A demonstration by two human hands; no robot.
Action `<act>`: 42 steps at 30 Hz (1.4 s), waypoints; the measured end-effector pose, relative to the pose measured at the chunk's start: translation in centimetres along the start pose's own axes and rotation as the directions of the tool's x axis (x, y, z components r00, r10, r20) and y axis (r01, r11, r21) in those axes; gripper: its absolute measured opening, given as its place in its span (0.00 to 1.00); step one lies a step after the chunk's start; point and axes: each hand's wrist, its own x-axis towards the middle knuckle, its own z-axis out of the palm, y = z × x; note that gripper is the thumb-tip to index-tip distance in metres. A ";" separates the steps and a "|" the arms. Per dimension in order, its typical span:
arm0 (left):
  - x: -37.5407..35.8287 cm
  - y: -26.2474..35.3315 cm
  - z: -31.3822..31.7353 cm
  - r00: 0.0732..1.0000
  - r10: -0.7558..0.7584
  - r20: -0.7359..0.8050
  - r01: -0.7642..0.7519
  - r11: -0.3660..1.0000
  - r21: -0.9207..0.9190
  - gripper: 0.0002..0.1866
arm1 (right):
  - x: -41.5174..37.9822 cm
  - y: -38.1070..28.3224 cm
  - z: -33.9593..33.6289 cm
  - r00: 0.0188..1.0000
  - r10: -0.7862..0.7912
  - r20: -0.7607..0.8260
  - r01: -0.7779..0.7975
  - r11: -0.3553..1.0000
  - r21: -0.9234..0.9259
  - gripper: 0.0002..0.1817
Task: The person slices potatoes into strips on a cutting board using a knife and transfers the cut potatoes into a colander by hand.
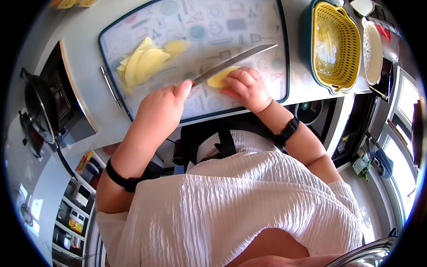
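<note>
My left hand (161, 107) is closed round the handle of a long knife (235, 60), its blade slanting up to the right. Under the blade lies a pale yellow piece, apparently potato (217, 80), held down by the curled fingers of my right hand (247, 89). Both hands are over the near part of a patterned white cutting board (249, 38) with a dark rim. Several thin yellow slices (144, 64) lie overlapping on the board's left side, away from both hands. The edge where blade and piece meet is partly hidden.
A yellow slotted basket (352, 51) sits in a dark teal tub (307, 40) right of the board, beside a white strainer (372, 53). At the left are a hob (66, 98) and a dark pan (40, 100). The counter's front edge is near my body.
</note>
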 end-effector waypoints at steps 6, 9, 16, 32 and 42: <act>0.5 -0.4 -1.1 0.988 0.154 0.024 -0.155 0.985 0.079 0.23 | 0.5 -0.4 0.8 1.000 -0.011 -0.005 0.011 1.000 -0.001 0.15; 0.6 -0.2 -1.5 0.984 0.154 0.089 -0.160 0.986 0.054 0.24 | -0.4 -0.1 1.2 0.999 0.005 0.045 -0.008 0.996 0.085 0.17; 0.8 0.0 -2.2 0.965 0.231 0.126 -0.249 0.957 0.150 0.37 | 0.4 -0.6 0.5 0.998 0.044 0.050 -0.052 0.982 0.180 0.17; 0.9 -0.4 -3.0 0.928 0.369 0.055 -0.367 0.875 0.315 0.41 | -1.2 -0.5 0.9 0.989 0.103 0.103 -0.104 0.994 0.010 0.18; 2.3 -1.3 -1.4 0.911 0.410 0.034 -0.403 0.874 0.271 0.43 | -0.4 -0.3 0.3 0.992 0.097 0.085 -0.116 0.958 0.264 0.15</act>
